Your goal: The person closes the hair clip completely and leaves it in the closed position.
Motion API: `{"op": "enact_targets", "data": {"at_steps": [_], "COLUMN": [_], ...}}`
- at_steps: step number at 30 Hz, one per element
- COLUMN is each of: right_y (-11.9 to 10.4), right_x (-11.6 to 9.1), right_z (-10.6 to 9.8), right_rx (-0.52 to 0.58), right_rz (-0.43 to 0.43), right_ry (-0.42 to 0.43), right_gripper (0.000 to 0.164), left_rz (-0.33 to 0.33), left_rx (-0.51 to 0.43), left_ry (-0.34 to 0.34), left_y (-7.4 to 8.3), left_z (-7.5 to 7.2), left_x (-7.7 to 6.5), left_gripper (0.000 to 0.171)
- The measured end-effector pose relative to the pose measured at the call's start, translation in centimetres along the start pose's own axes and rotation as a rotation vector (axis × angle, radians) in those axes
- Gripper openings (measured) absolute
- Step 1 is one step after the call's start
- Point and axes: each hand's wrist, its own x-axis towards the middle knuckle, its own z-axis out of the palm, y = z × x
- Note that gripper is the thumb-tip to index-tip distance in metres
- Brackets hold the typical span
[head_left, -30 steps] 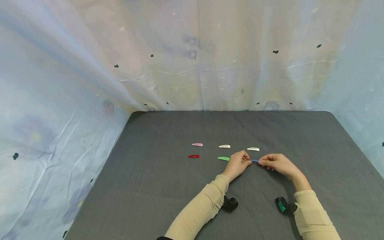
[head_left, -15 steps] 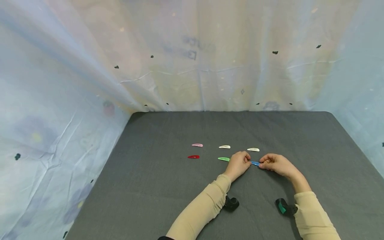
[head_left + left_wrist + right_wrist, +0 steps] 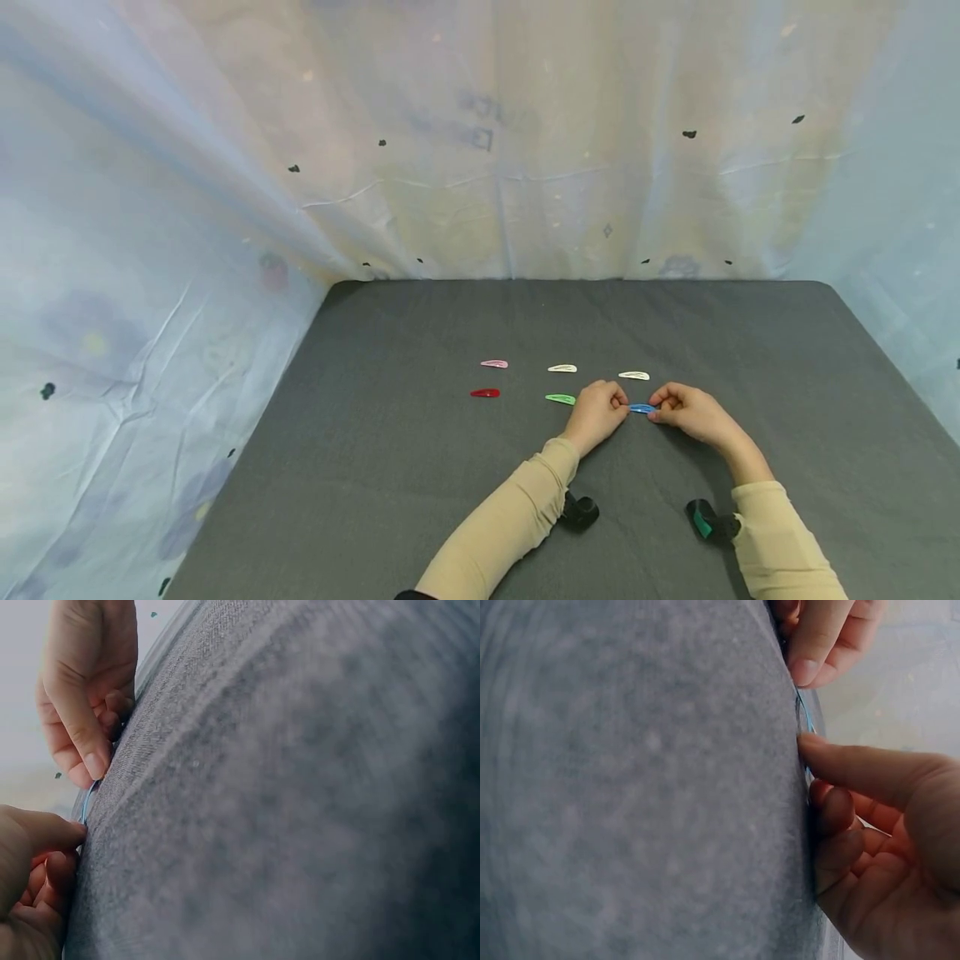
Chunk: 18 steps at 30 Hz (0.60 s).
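Between my two hands a blue snap hair clip (image 3: 641,408) lies at the cloth surface. My left hand (image 3: 595,414) pinches its left end between thumb and fingertips. At the other end, my right hand (image 3: 693,412) pinches the clip in the same way. Seen edge-on in the left wrist view, the clip (image 3: 89,799) looks like a thin, slightly bowed strip. Just left of my left hand is a green hair clip (image 3: 560,399), and farther left a red hair clip (image 3: 485,392). Fingertips hide the blue clip's ends.
Behind these lies a row with a pink hair clip (image 3: 494,363), a cream hair clip (image 3: 562,367) and another pale hair clip (image 3: 634,376). Dark grey cloth (image 3: 360,467) covers the table. A pale patterned curtain (image 3: 510,167) hangs behind it.
The blue hair clip has turned from edge-on to lying flatter, its broad face now showing, and sits slightly nearer me. Both hands have shifted only slightly. The other clips stay put.
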Motion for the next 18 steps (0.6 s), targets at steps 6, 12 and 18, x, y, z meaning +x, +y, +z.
{"op": "enact_targets", "data": {"at_steps": [6,12,18], "right_y": [-0.4,-2.7,-4.9], "right_x": [0.0,-0.4,-0.7], "right_z": [-0.3,-2.3,-4.6], "right_rx": [-0.02,-0.113,-0.208], "right_rz": [0.001,-0.042,-0.174], "right_ry": [-0.007,0.116,0.242], "right_gripper": [0.027,0.036,0.041], "left_rz": [0.022,0.097,0.216], "left_rx": [-0.045,-0.037,0.178], "left_ry": [-0.019,-0.065,-0.017], "left_y": [-0.7,-0.3,-1.0], "left_z": [-0.1,-3.6,-9.9], "left_x": [0.2,0.7,0.7], "left_gripper": [0.005,0.01,0.022]}}
